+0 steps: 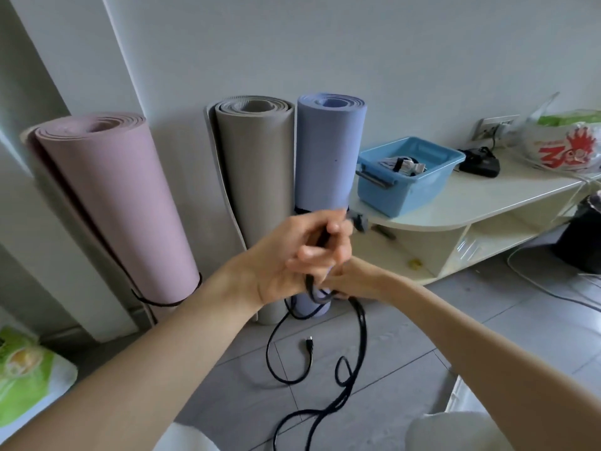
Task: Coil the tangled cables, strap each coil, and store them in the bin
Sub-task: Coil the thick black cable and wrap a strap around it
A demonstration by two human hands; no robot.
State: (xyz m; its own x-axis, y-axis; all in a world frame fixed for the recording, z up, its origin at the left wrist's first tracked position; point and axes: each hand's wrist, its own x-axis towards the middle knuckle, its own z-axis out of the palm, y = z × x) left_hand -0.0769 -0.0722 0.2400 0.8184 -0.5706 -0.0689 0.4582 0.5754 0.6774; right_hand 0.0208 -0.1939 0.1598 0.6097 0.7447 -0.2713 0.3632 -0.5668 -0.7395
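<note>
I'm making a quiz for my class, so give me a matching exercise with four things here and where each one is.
Things:
1. blue plastic bin
2. pink rolled mat
3. black cable
4. lilac rolled mat

Places:
A. hanging from both hands to the floor
B. on the white shelf top
C. standing leftmost by the wall
D. standing next to the shelf

Pairs: 1-B, 2-C, 3-A, 4-D

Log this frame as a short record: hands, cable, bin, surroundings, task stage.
left hand: raised, fingers closed around the black cable
right hand: just below the left, on the same cable
cable: loose loops trailing to the floor, plug end free
bin: blue bin on the white shelf unit, some items already inside
surroundings: three rolled mats upright against the wall
stage: coiling under way, no strap seen
</note>
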